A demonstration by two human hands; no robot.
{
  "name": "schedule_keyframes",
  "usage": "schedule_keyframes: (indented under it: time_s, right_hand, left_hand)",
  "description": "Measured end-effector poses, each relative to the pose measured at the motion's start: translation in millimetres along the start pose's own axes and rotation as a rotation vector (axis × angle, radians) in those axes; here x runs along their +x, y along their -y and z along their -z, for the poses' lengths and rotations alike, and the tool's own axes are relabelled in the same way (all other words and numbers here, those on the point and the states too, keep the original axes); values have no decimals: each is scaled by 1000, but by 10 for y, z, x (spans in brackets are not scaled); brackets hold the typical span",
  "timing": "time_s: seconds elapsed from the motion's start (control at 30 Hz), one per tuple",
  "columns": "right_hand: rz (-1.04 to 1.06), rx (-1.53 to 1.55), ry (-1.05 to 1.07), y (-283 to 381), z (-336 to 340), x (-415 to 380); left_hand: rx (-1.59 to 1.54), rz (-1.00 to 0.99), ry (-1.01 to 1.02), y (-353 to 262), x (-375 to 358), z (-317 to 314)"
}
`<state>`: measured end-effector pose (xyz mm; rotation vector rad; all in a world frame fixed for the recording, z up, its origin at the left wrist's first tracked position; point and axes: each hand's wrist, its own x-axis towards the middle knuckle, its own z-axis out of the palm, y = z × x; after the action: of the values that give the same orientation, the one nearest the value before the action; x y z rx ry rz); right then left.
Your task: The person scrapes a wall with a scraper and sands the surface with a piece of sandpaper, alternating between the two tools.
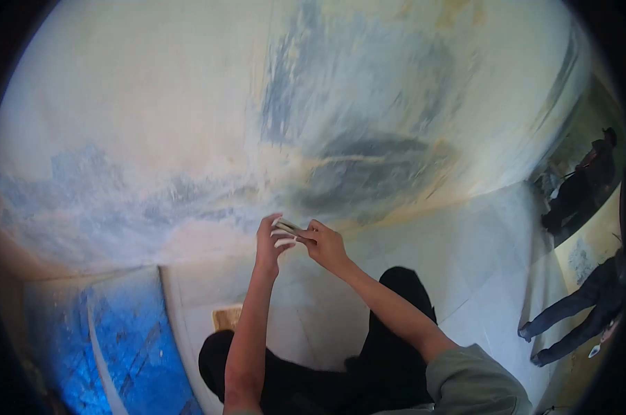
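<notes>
My right hand (327,245) is closed on a small, thin flat tool (289,226) that looks like a putty knife. Around the tool's far end curl the fingers of my left hand (266,245), some of them pale or whitish toward the tips. Both hands meet in front of the lower wall (368,173), above my bent knees. Grey, smeared patches cover much of that cream wall, with a darker area just beyond my right hand. The tool's handle is mostly hidden in my right fingers.
Blue stained sheeting (119,339) lies at the lower left. A small yellowish wooden piece (227,317) rests on the pale covered floor (458,270) beside my left knee. At the right, a person in dark trousers (583,304) stands near, and another dark-clothed person (586,180) is farther back.
</notes>
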<state>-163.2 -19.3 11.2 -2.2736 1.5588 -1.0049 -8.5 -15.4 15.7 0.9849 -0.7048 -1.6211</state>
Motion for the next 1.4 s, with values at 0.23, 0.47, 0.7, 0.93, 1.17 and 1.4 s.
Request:
schedule_keyframes:
  time_s: [0.23, 0.47, 0.7, 0.93, 1.17, 1.4]
  right_hand:
    - [311, -73, 30, 94, 287, 133]
    - [-12, 497, -97, 181, 162, 181]
    - [-165, 435, -212, 378, 241, 200]
    - [-121, 378, -314, 150, 158, 287]
    - [-41, 337, -168, -205, 395, 761]
    - [-12, -60, 15, -435, 407, 391]
  left_hand:
    - [38, -81, -97, 68, 28, 57]
    - [161, -171, -112, 146, -95, 59]
    - [200, -258, -206, 113, -104, -19]
    - [108, -277, -232, 190, -71, -261]
    - [48, -290, -199, 279, 39, -565]
    - [226, -181, -222, 439, 16, -558]
